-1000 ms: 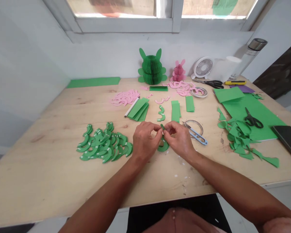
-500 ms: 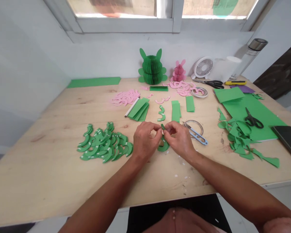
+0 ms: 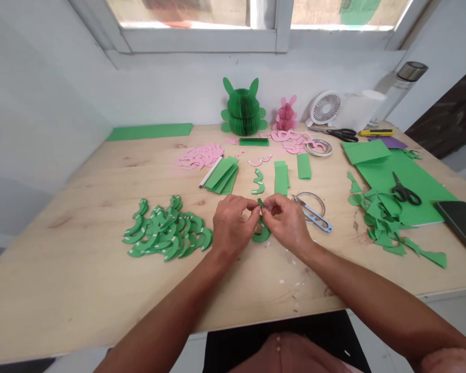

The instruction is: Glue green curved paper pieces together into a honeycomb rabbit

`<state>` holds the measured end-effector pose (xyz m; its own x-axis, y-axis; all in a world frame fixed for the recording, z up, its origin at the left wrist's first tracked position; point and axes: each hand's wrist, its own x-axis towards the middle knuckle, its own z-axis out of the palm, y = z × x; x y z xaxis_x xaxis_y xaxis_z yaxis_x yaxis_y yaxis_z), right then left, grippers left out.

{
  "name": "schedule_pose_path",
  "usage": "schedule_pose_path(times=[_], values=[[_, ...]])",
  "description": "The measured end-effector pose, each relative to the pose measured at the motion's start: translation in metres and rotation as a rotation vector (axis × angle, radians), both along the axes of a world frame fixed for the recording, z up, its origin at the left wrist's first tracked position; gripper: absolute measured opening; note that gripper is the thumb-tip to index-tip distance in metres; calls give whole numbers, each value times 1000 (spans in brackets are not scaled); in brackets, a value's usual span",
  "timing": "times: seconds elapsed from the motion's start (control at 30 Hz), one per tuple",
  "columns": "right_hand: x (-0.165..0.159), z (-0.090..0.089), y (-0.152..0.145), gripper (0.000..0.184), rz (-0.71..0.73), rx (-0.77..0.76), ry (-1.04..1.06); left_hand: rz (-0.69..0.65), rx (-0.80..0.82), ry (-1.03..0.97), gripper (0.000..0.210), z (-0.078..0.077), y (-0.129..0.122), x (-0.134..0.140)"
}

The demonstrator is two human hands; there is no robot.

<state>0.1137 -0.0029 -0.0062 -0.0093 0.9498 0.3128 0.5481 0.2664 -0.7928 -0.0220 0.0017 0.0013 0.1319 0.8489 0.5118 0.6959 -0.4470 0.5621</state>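
My left hand (image 3: 235, 220) and my right hand (image 3: 284, 217) meet at the middle of the table, fingertips pinched on a small curved green paper cutout (image 3: 261, 235). Its upper end pokes up between the fingers, and its rounded lower part shows below them; the rest is hidden. Just beyond lies a similar wavy green cutout (image 3: 258, 181) with white strips on it. Left of my left hand is a heap of green curved cutouts (image 3: 169, 230) bearing small white pieces. Beside my right hand, blue-handled thread snips (image 3: 316, 218) rest across a tape roll (image 3: 321, 199).
Green paper scraps (image 3: 384, 217), black scissors (image 3: 406, 191) and a phone (image 3: 460, 223) lie on the right. Pink cutouts (image 3: 202, 156), a pen (image 3: 211, 172) and folded green paper (image 3: 223, 176) are farther back. Honeycomb paper figures (image 3: 244, 111) and a fan (image 3: 325, 109) stand by the wall.
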Motion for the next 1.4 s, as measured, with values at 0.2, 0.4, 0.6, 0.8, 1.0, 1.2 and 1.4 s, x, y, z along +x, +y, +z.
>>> schedule_pose_path(times=[0.2,0.4,0.6,0.8,1.0,1.2,1.4], values=[[-1,0,0,4,8,11,-28,7,-5,7,8,0,-1,0],[-1,-1,0,4,8,10,-21,6,-43,-32,8,0,0,1],[-1,1,1,2,10,-55,46,1,-127,-126,9,3,0,1],[0,1,3,2,10,-102,135,-19,-262,-254,9,3,3,-1],[1,-1,6,3,4,-207,304,-35,-327,-329,8,4,4,-1],[2,-4,10,8,-8,-260,408,-7,-335,-357,8,5,6,-3],[4,-1,13,14,-22,-328,559,-11,-381,-382,7,2,10,-6]])
